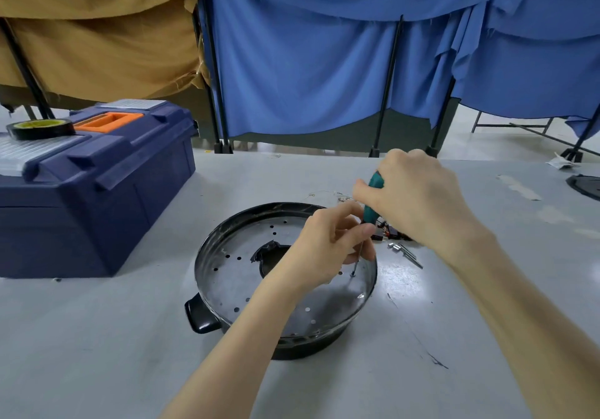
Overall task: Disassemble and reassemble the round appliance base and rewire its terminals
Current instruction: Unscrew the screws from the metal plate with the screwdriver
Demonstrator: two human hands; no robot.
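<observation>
The round black appliance base (227,233) sits mid-table, with a perforated metal plate (233,272) inside and a jagged hole at its centre. My right hand (418,197) grips the teal handle of a screwdriver (373,201) held nearly upright. Its tip stands on a screw (352,274) near the plate's right rim. My left hand (328,243) pinches the screwdriver's thin shaft just above the tip. A small wired terminal part (386,231) lies behind the rim, partly hidden by my right hand.
A navy toolbox (97,184) with an orange handle stands at the left, a roll of black tape (40,127) on its lid. Small metal pieces (406,251) lie right of the base. A black object (584,184) sits at the far right edge. Curtains hang behind the table.
</observation>
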